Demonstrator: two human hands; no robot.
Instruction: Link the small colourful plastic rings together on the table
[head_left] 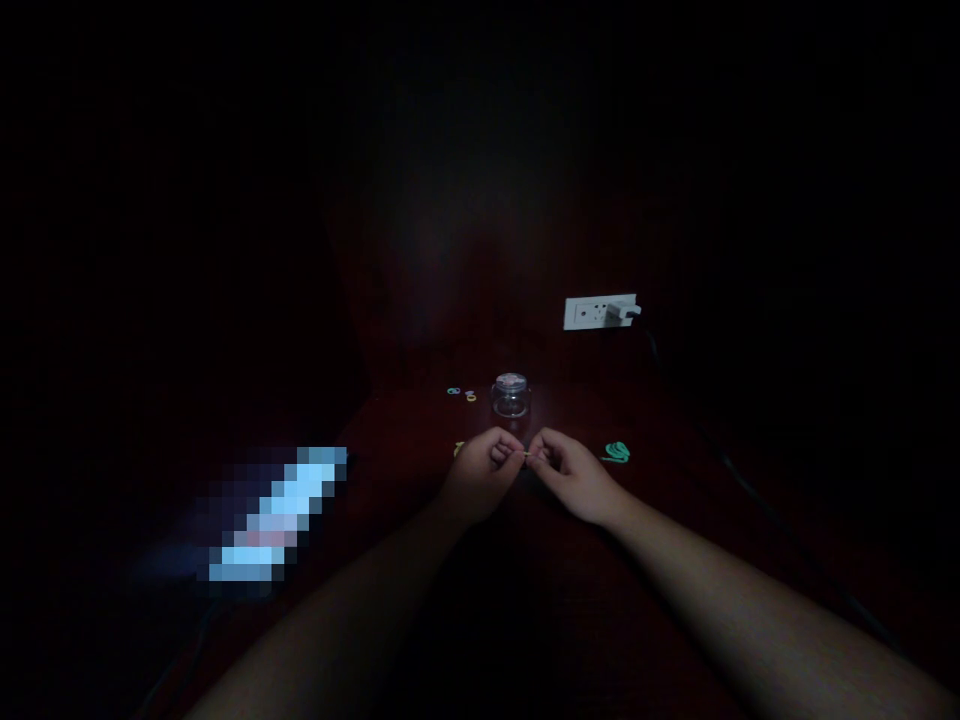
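Observation:
In the head view my left hand [484,470] and my right hand [570,475] meet over the dark red table, fingertips nearly touching. Both pinch a thin yellow strand [527,454], only a short bit of which shows between them. A yellow coil [459,450] is mostly hidden behind my left hand. To the right of my right hand lies a loosely coiled green cord [617,452]. Just beyond my fingers stands a small clear jar [511,397] with its lid on.
Several small coloured rings [471,397] lie left of the jar. At the left is a bright, pixelated screen [285,520] with a cable below it. A white wall socket [589,313] holds a plug [622,311], whose dark cable runs down the right side. The surroundings are very dark.

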